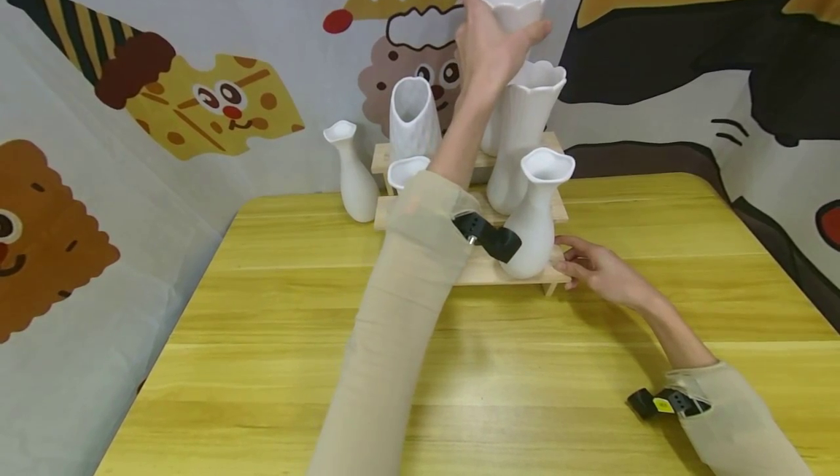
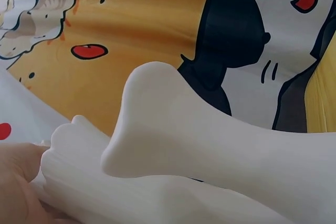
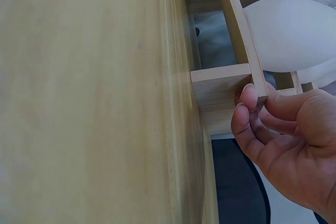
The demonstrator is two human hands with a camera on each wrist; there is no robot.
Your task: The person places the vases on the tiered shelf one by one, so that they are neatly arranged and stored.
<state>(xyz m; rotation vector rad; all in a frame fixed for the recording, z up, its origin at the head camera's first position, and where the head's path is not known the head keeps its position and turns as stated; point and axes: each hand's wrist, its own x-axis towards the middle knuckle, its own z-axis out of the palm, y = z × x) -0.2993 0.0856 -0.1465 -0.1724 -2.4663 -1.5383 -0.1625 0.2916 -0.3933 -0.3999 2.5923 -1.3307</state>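
My left hand (image 1: 488,49) grips a white scalloped-rim vase (image 1: 515,6) near its top, at the back of a stepped wooden stand (image 1: 485,268). Its lower part is hidden behind the hand and another scalloped vase (image 1: 521,133) on the middle step. In the left wrist view, the left hand (image 2: 18,182) shows at the lower left, with a flared-mouth vase (image 2: 157,124) in front. That flared vase (image 1: 533,224) stands on the lowest step. Down at this step's right end, my right hand (image 1: 604,272) pinches the board's corner between thumb and fingers, as the right wrist view (image 3: 299,135) shows.
A slant-mouthed white vase (image 1: 415,126) stands on the stand's upper left. Beside it is a narrow-necked vase (image 1: 357,181); another vase's rim (image 1: 407,170) shows behind my left sleeve. The wooden table (image 1: 262,359) lies before a cartoon-printed cloth (image 1: 315,38).
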